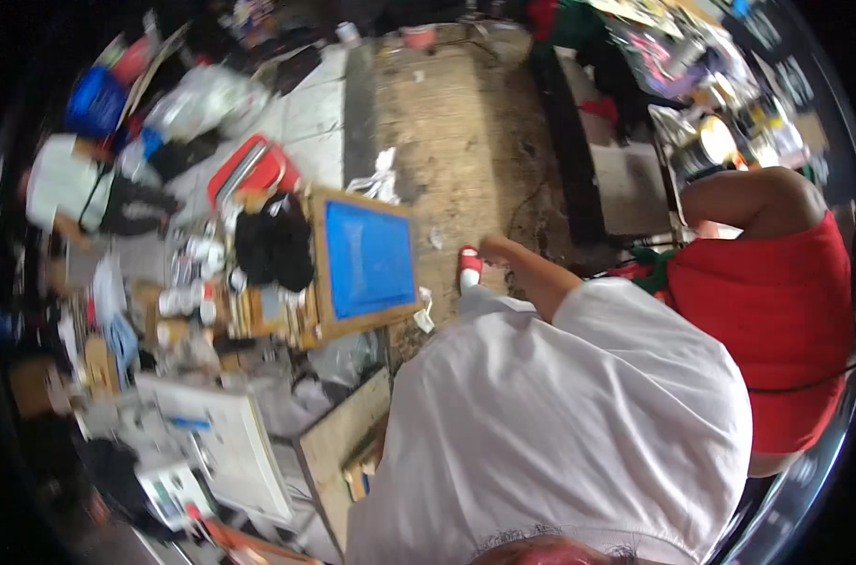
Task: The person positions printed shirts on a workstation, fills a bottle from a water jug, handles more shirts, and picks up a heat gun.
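My right hand (pixel 493 248) hangs in front of my white shirt, above the wooden floor and close to my foot in a red sandal (pixel 470 259). Its fingers are small and blurred, and no held object can be made out. At the left edge of my shirt, a narrow strip of skin, seemingly part of my left arm or hand (pixel 382 439), shows beside a wooden board (pixel 338 452); its fingers are hidden. Left of my foot leans a wooden frame with a blue panel (pixel 369 259), next to a bundle of black cloth (pixel 273 245).
A person in red (pixel 757 330) is close on my right, one arm bent. Another person in a light top (pixel 65 184) is at the far left. A red chair (pixel 254 169) stands beyond the frame. Cluttered shelves (pixel 701 104) line the right; a white cabinet (pixel 225 443) stands lower left.
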Motion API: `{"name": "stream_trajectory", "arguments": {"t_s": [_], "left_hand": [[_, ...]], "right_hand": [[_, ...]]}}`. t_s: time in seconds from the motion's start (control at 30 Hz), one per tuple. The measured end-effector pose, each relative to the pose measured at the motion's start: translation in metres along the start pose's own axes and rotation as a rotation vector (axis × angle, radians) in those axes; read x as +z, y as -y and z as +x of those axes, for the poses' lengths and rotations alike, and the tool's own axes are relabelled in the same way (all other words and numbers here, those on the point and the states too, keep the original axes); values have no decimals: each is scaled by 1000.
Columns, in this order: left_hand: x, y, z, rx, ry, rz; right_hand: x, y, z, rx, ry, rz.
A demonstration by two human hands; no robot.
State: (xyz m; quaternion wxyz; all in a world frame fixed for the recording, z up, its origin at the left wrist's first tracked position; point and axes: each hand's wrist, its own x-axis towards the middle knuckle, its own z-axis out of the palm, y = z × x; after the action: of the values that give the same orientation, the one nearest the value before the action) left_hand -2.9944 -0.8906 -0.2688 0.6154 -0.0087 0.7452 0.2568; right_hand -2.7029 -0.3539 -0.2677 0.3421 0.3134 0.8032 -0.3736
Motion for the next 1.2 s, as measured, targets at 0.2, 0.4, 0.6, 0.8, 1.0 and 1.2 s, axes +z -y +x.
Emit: {"name": "stream_trajectory", "arguments": {"t_s": [0.2, 0.4, 0.6, 0.8, 1.0, 1.2], "left_hand": [[55, -181, 51, 124, 132, 320], [85, -367, 106, 62, 132, 219], [112, -577, 191, 172, 177, 293], [176, -741, 295, 21, 310, 395], [315, -908, 296, 208, 377, 785], [432, -1019, 298, 296, 347, 828]], "right_hand": [[-176, -58, -23, 82, -510, 113], [-200, -133, -28, 237, -619, 437], [-127, -237, -79, 304, -306, 131], [-91, -293, -114, 882, -304, 1154], [-220, -300, -71, 763, -783, 1565], [-255, -399, -14, 735, -695, 1378]]}}
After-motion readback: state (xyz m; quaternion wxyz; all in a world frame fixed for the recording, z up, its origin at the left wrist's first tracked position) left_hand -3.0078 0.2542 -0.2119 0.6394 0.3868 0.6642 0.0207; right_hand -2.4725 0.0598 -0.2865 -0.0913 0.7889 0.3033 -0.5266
